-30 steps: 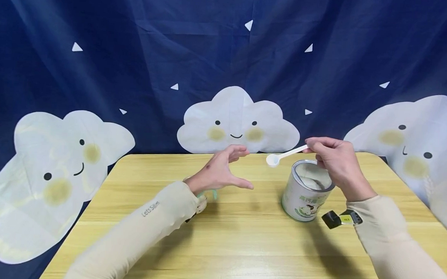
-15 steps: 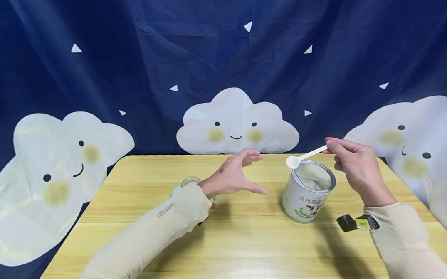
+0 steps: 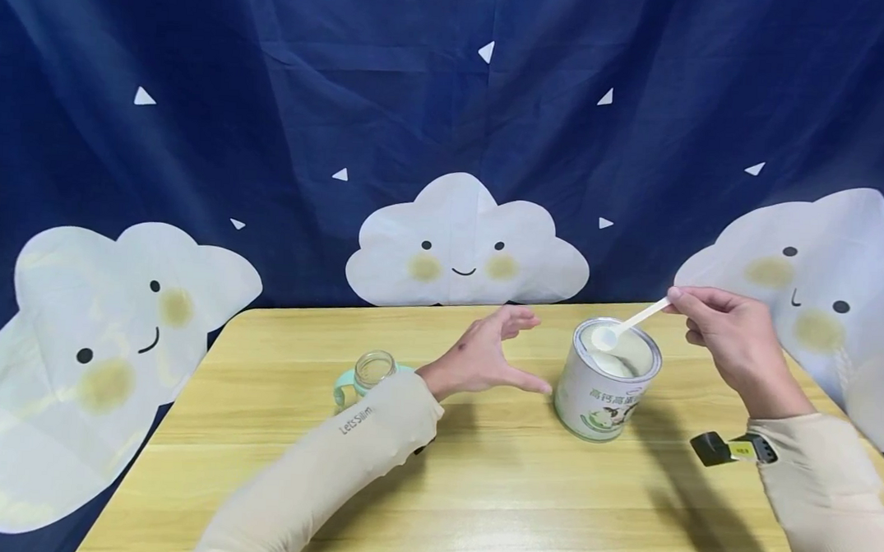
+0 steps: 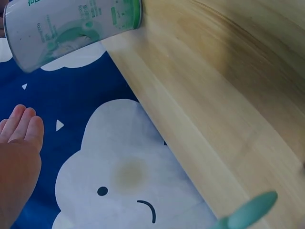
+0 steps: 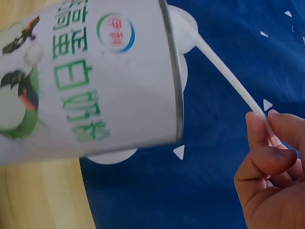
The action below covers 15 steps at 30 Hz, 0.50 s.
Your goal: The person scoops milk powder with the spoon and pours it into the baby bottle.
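My right hand pinches the handle end of a white measuring scoop between thumb and fingers. The scoop's bowl hangs at the mouth of an open milk powder can, over the pale powder inside. That white can with green print stands upright on the table. To its left, my left hand is held with fingers and thumb spread apart, close to the can's side and holding nothing; contact cannot be told. In the left wrist view part of this hand shows with straight fingers.
A clear, lidless baby bottle with mint handles stands behind my left forearm, which hides its lower part. One mint handle shows in the left wrist view. The wooden table ends at a blue cloud-patterned curtain.
My right hand has moved right, bringing the scoop's bowl from left of the can to its mouth. My left hand has moved right toward the can, uncovering more of the bottle.
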Available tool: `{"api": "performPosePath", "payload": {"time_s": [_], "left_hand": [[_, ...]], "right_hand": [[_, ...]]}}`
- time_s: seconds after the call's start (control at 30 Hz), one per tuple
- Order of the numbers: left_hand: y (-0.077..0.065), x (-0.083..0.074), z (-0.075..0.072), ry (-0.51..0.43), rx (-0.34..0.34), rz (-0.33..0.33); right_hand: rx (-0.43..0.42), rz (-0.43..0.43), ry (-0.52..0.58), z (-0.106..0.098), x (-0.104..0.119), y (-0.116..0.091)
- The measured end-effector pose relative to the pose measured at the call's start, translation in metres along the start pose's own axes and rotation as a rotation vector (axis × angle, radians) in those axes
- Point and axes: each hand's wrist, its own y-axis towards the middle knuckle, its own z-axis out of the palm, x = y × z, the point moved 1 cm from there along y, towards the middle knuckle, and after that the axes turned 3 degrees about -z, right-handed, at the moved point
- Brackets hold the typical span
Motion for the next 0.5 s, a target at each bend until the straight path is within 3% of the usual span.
{"api": "performPosePath", "payload": {"time_s": [0.2, 0.5], "left_hand": [[0.009, 0.001, 0.013, 0.007, 0.011, 0.005], [0.019, 0.003, 0.032, 0.001, 0.013, -0.027]], "right_hand": [[-0.008, -0.031, -0.109, -0.008, -0.006, -0.003], [0.031, -0.233, -0.258, -0.005, -0.02, 0.001]]}}
